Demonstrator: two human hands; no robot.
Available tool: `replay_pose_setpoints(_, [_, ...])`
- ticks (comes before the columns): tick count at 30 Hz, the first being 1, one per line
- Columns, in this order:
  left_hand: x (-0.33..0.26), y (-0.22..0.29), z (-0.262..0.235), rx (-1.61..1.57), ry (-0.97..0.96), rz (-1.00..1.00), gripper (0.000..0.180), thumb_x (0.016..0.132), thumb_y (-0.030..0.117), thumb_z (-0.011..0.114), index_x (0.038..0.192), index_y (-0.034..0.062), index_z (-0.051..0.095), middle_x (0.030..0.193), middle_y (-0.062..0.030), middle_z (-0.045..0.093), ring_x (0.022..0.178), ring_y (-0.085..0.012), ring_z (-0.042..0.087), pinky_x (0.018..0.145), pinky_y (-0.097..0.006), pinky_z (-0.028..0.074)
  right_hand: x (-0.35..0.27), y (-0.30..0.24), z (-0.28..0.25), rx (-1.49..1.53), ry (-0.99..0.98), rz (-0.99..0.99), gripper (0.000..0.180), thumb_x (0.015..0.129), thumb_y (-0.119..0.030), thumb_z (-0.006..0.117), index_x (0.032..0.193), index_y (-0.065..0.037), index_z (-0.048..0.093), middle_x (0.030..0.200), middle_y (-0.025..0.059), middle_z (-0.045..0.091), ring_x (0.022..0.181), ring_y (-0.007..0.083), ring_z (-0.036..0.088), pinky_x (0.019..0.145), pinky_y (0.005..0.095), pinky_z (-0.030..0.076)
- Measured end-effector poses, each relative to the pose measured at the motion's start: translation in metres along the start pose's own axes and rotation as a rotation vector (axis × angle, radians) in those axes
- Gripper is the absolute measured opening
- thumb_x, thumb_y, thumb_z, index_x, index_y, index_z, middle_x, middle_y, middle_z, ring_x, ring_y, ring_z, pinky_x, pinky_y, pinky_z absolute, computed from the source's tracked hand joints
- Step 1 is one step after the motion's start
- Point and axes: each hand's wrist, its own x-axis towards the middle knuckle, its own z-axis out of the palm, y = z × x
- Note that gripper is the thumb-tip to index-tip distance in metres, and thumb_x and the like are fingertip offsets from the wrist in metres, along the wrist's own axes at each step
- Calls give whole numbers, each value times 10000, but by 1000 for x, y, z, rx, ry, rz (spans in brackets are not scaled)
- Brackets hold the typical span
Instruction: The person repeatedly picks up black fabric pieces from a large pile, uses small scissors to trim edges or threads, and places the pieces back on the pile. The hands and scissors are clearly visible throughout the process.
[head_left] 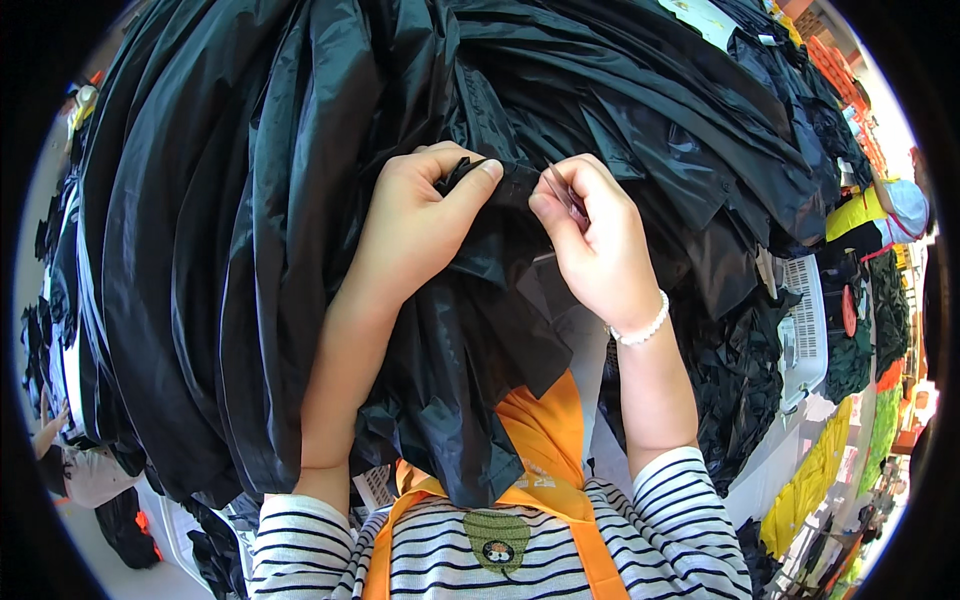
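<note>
A large heap of shiny black fabric (300, 110) fills the space before me and hangs down to my lap. My left hand (430, 205) pinches a folded edge of it between thumb and fingers. Just to the right, my right hand (592, 230) is closed around small thread snips (568, 197); a thin pointed blade shows, while the palm hides most of the handle. Their tip is close to the stretch of fabric beside my left thumb. Whether it touches a thread is too small to tell.
A white plastic basket (803, 320) stands at the right, beside more dark fabric. Yellow cloth (808, 490) lies at the lower right. One person in a light cap (907, 208) is at the far right; another person's sleeve (98, 475) shows at the left. An orange apron (545, 420) covers my front.
</note>
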Motion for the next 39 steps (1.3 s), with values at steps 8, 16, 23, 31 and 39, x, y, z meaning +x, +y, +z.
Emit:
replay_pose_setpoints(8, [0,-4,4,166,13,151,168,832,109,682,813,-57,670,720,-112,632,718,-216,586,695,-329,447,0,-4,10,102,120,-142,129,869,58,618,972,10,556,755,63,587,663,139,588,669,236,498])
replay_pose_setpoints(16, [-2,-5,1,99,36,69,138,847,81,676,818,-54,664,721,-100,625,757,-187,594,707,-303,450,-32,-8,-17,430,21,199,43,940,3,559,907,-17,542,749,-14,533,665,36,488,609,186,399])
replay_pose_setpoints(23, [-13,4,-1,264,-48,457,127,724,-46,738,825,16,691,885,-60,660,883,-175,602,813,-282,460,-100,25,-67,44,37,336,117,807,-16,755,872,33,670,856,73,687,728,69,618,654,210,483])
replay_pose_setpoints(31, [-44,4,-2,430,158,688,236,616,-137,720,740,39,625,920,-85,607,812,-228,612,691,-288,504,-45,5,-19,-228,147,-119,310,771,-11,739,1063,-110,708,1193,89,657,691,188,700,624,244,553])
replay_pose_setpoints(39, [-66,0,-22,679,127,620,195,665,-138,715,748,9,618,942,-112,612,856,-252,625,745,-309,513,-65,31,22,-168,200,-63,264,760,-45,760,1017,-100,735,1233,165,641,694,215,711,630,279,558])
